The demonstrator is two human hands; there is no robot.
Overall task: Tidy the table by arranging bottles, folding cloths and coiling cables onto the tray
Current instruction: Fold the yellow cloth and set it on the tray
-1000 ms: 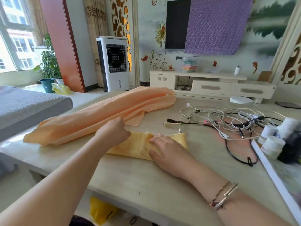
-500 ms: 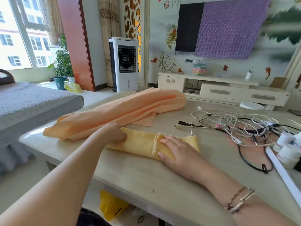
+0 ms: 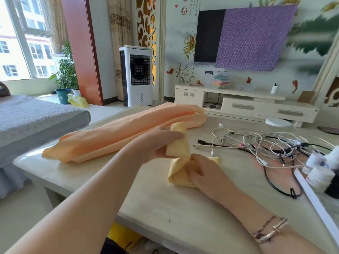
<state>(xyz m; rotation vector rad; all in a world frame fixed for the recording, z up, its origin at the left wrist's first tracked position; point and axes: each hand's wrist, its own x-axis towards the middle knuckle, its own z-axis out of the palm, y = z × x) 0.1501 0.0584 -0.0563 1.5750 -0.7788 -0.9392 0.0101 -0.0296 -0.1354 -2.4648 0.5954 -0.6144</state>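
A small yellow cloth [image 3: 178, 149] lies near the table's middle, its left end lifted and bent over toward the right. My left hand [image 3: 157, 142] grips that raised end between thumb and fingers. My right hand [image 3: 205, 171] presses the cloth's other half down on the table, fingers lying over it. Behind them a long peach cloth [image 3: 113, 136] lies loosely bunched across the table. A tangle of white and black cables [image 3: 264, 145] is spread to the right. White-capped bottles [image 3: 319, 173] stand on the white tray [image 3: 315, 200] at the right edge.
The beige table [image 3: 165, 208] has its front edge close to me. A grey bed [image 3: 33, 118] stands to the left. A white air cooler [image 3: 136, 76] and a TV cabinet [image 3: 245, 103] are beyond the table.
My left hand has lifted the yellow cloth's left end and swung it over toward my right hand. My right hand stayed pressing the cloth. The camera view shifted left and came closer.
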